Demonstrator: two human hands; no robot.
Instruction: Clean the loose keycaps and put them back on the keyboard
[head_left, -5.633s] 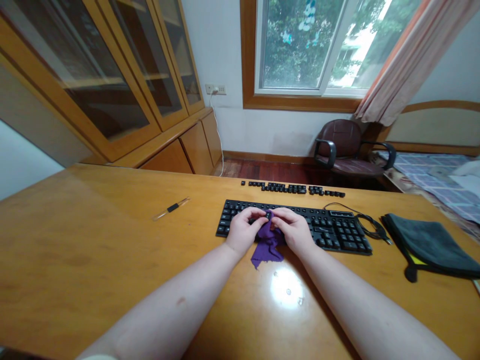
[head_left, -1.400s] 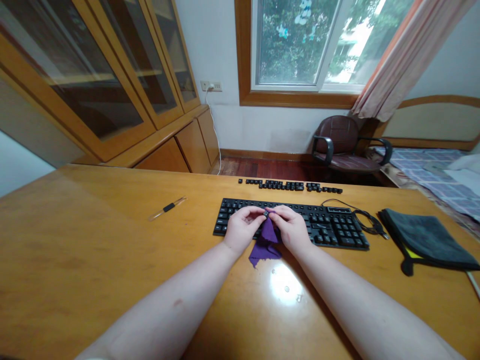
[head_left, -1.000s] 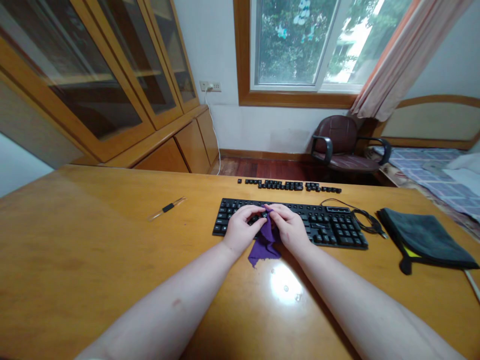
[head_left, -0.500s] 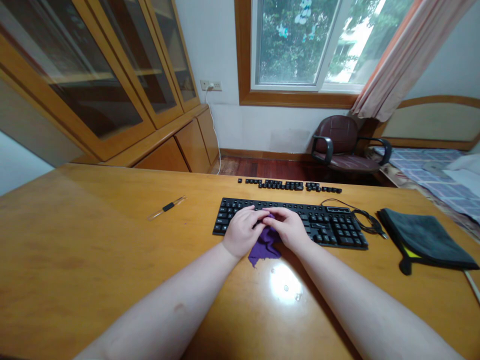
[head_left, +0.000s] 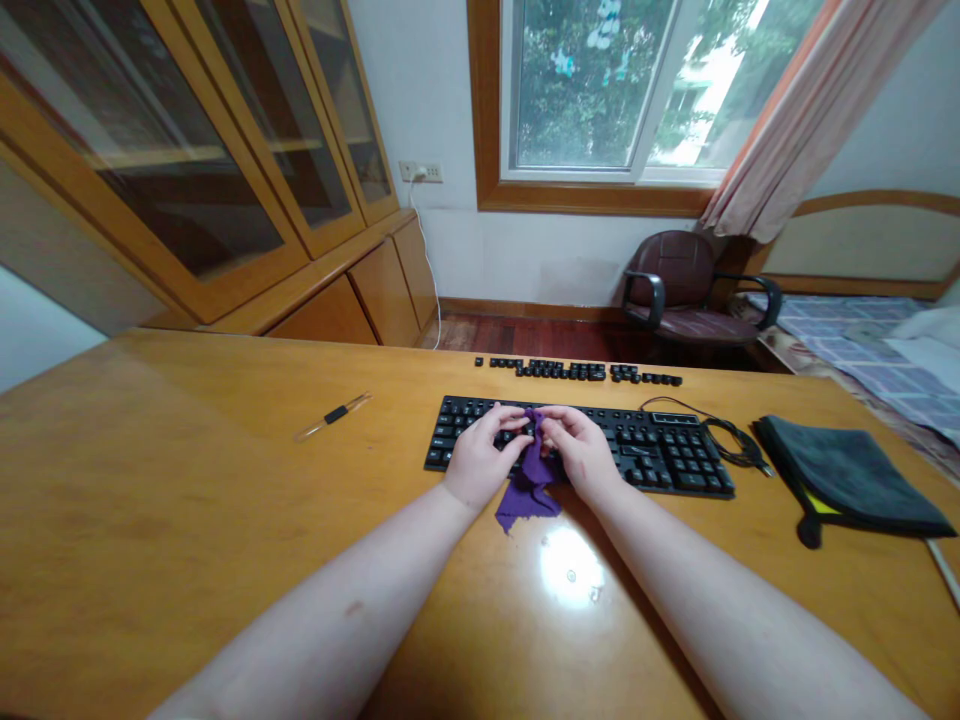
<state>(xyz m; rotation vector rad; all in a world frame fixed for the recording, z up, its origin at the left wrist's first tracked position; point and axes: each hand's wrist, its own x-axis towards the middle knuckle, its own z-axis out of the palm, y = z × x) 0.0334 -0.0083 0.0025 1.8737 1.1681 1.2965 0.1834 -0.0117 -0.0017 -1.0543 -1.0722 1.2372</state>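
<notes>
Both my hands meet over the front of a black keyboard [head_left: 660, 455] on the wooden desk [head_left: 187, 480]. My left hand [head_left: 480, 458] pinches a small black keycap [head_left: 529, 430] at its fingertips. My right hand [head_left: 581, 452] is closed on a purple cloth [head_left: 527, 490], pressing it against the keycap. The cloth's lower end hangs onto the desk in front of the keyboard.
A row of loose black keycaps [head_left: 577, 371] lies behind the keyboard. Its cable [head_left: 731, 440] coils at the right, next to a dark folded cloth [head_left: 847, 475]. A thin pen-like tool [head_left: 334, 415] lies to the left. A chair [head_left: 694, 295] stands beyond the desk.
My hands dipped onto the keyboard half a second ago and have lifted slightly again, still working the purple cloth around the keycap. Nothing else on the desk has moved.
</notes>
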